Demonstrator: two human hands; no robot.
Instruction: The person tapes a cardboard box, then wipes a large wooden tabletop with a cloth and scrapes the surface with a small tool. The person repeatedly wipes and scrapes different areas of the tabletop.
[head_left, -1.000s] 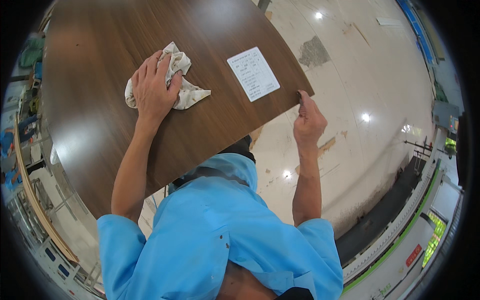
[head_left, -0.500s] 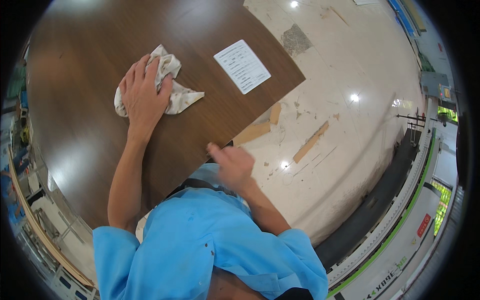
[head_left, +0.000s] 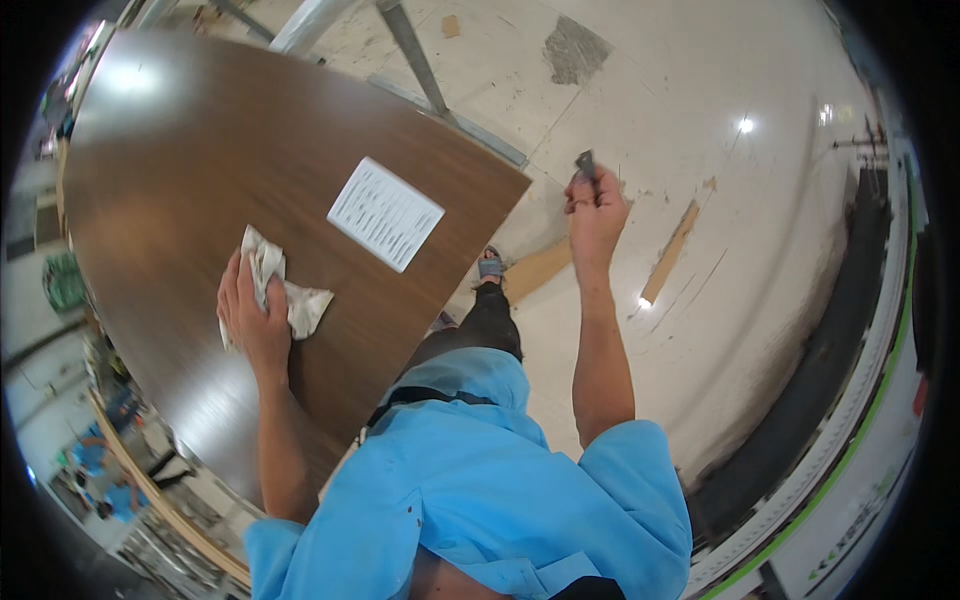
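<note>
My left hand (head_left: 258,325) is curled over a crumpled off-white rag (head_left: 308,310), pressing it on a dark brown wood-grain panel (head_left: 230,150). Part of the rag is hidden beneath the fingers. A white printed sheet (head_left: 385,213) lies flat on the panel, to the right of the rag and farther from me. Out past the panel's right corner, my right hand (head_left: 600,220) is raised over the floor. Its fingers are closed on a small dark flat piece (head_left: 586,160) that sticks up above them; its exact kind is not clear.
Metal frame legs (head_left: 410,55) show beyond the panel's far edge. Cardboard strips (head_left: 670,252) and scraps lie on the pale tiled floor (head_left: 740,230). A long machine with a black cover (head_left: 835,330) runs along the right. Another person in blue (head_left: 115,490) is at far left.
My right hand has swung from beside my waist outward and forward over the floor, and the dark piece now shows in it. The view has shifted, revealing the panel's far edge. My left hand stays on the rag.
</note>
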